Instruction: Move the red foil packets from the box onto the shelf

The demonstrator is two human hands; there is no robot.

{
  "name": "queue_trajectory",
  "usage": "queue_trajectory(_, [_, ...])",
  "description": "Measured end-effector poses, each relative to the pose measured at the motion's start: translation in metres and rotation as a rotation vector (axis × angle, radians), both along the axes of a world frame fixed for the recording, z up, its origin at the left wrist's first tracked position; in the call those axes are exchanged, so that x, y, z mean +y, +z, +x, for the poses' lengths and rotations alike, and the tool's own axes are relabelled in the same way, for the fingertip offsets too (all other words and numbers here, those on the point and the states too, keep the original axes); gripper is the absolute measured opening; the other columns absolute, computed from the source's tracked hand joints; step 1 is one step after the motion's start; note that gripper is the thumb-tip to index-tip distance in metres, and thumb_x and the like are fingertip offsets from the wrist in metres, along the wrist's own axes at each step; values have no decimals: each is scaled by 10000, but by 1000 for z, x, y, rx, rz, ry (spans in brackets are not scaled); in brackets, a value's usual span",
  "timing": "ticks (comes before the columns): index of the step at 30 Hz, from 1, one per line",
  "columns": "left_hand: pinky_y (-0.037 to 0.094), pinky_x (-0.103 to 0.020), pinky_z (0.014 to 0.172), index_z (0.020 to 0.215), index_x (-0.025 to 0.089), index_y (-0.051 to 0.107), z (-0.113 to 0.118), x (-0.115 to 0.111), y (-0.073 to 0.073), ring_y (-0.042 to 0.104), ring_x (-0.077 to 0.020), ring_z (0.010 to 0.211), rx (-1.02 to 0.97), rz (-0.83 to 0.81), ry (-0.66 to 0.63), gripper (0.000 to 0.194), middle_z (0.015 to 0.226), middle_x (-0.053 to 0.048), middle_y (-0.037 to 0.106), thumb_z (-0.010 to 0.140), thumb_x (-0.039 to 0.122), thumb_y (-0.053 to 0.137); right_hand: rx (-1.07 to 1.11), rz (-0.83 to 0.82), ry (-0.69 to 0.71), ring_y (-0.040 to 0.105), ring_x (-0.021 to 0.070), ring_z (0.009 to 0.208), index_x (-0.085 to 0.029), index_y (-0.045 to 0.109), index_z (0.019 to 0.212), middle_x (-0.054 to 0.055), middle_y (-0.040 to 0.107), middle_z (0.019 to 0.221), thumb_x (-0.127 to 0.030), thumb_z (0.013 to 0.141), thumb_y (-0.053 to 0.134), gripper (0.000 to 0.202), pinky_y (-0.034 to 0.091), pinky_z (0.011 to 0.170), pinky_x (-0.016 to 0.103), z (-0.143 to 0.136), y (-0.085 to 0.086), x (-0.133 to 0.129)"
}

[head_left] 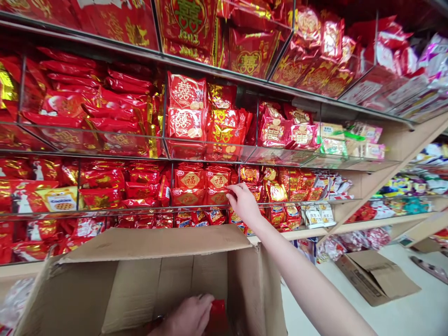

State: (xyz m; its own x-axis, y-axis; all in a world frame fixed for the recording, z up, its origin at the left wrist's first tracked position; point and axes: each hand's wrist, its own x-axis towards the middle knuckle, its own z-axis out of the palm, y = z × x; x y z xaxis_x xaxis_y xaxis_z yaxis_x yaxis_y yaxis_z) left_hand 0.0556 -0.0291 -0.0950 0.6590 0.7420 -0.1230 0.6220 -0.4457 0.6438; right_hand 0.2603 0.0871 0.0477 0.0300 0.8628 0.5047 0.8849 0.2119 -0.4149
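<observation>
My right hand reaches to the shelf, thumb and fingers pinched at the edge of a red packet with a gold diamond label. A matching packet stands to its left. Below, my left hand is down inside an open cardboard box, blurred, its fingers curled beside a red packet. Whether those fingers grip anything is hidden.
Shelves with clear front guards hold many red packets above and beside my right hand. A wooden shelf post slants at the right. Another cardboard box lies on the pale floor.
</observation>
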Motion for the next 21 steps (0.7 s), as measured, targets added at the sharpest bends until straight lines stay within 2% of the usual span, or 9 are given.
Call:
queue_trajectory(3, [451,-218,696,873,245,586,-9,-5,27,603,-146,710,-76,39,43,298,763,-15,658,869,323,298,-6,-5,12,534,214,955,-165,484,1165,105,509,1084,-199,779,490,387,428,840,337,3,-5,-2])
queue_trajectory(6, [456,-204,573,791,221,566,-11,-13,53,549,-125,576,-292,-42,195,338,637,12,578,878,386,284,40,37,23,530,218,947,-153,440,1196,128,469,1138,-201,768,497,434,439,825,359,6,-9,-6])
queue_trajectory(8, [447,-195,465,815,212,562,-9,-17,69,508,-113,497,-499,-182,332,341,584,33,523,861,442,314,112,127,22,524,216,944,-154,493,1121,133,472,1116,-235,776,501,354,438,820,360,4,-7,-17])
queue_trajectory(10, [451,-200,421,925,210,557,-9,-18,84,502,-114,470,-661,-289,456,352,580,44,522,833,485,357,236,181,47,539,191,875,-164,545,1004,110,519,1027,-294,812,473,243,449,772,326,-2,-1,-39])
queue_trajectory(12, [468,-210,432,1013,212,543,-9,-18,96,528,-122,478,-741,-302,565,384,590,48,554,804,504,408,371,82,154,553,149,736,-183,568,901,59,574,872,-355,856,407,239,454,660,266,-12,7,-68])
queue_trajectory(14, [467,-207,427,1044,212,539,-11,-16,105,542,-125,465,-749,-269,646,404,562,56,561,787,508,439,425,-116,295,544,122,635,-202,576,857,9,589,731,-390,872,376,275,426,572,223,-25,13,-98])
queue_trajectory(16, [470,-202,429,1050,210,542,-13,-14,109,554,-124,471,-762,-229,694,412,573,54,578,776,508,460,390,-241,365,526,107,590,-210,583,802,-17,577,655,-397,869,392,276,392,539,204,-37,13,-119])
queue_trajectory(18, [481,-204,439,1050,207,546,-14,-12,111,561,-123,493,-815,-229,704,426,645,39,617,760,512,485,367,-250,354,492,94,545,-205,576,723,-28,552,604,-392,863,410,287,361,518,198,-46,9,-129])
queue_trajectory(21, [498,-207,456,1077,227,524,-10,-14,110,586,-131,575,-942,-317,730,439,798,18,657,737,504,530,460,-173,303,466,90,508,-191,565,656,-25,534,558,-392,857,419,319,342,486,196,-53,-5,-130])
